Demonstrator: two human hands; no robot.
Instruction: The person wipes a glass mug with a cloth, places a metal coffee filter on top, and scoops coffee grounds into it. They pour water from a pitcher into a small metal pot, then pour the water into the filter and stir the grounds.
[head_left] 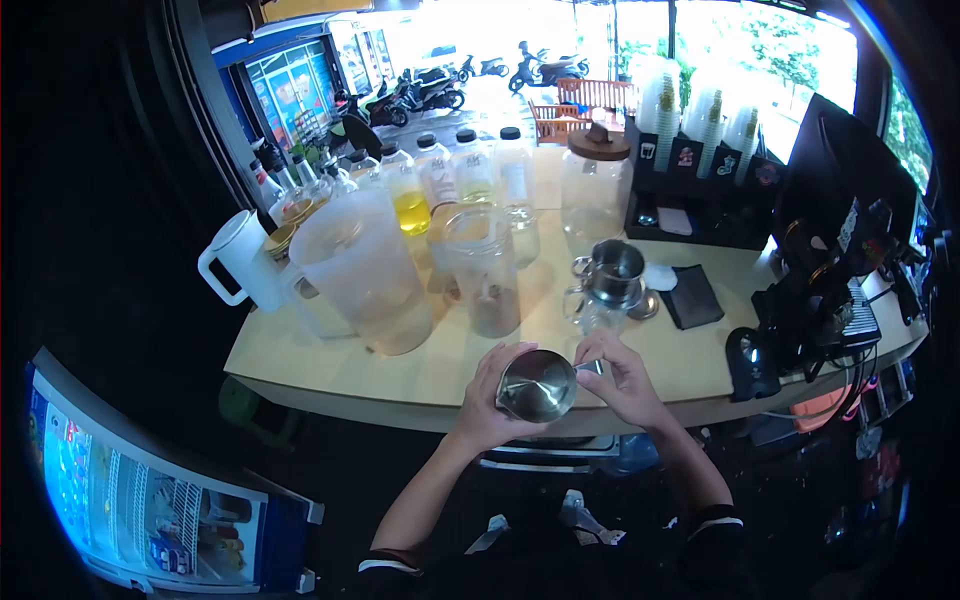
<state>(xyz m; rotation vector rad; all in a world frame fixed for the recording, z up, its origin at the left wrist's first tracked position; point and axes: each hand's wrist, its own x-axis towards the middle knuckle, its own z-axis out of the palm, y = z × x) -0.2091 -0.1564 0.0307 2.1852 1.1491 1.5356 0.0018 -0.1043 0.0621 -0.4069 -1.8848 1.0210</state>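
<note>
A stainless steel milk pitcher is held just in front of the counter edge, its open mouth facing up toward me and its inside looking bare. My left hand wraps around its left side and underside. On the other side, my right hand has its fingers closed on the pitcher's handle. Beyond my right hand stands a metal cup above a glass mug on the counter. A tall clear jug and a large frosted plastic pitcher stand beyond my left hand.
The pale counter also bears a white jug, several black-capped bottles, a wooden-lidded jar, a dark cloth and a black machine. Cup stacks rise behind. A lit fridge stands lower left.
</note>
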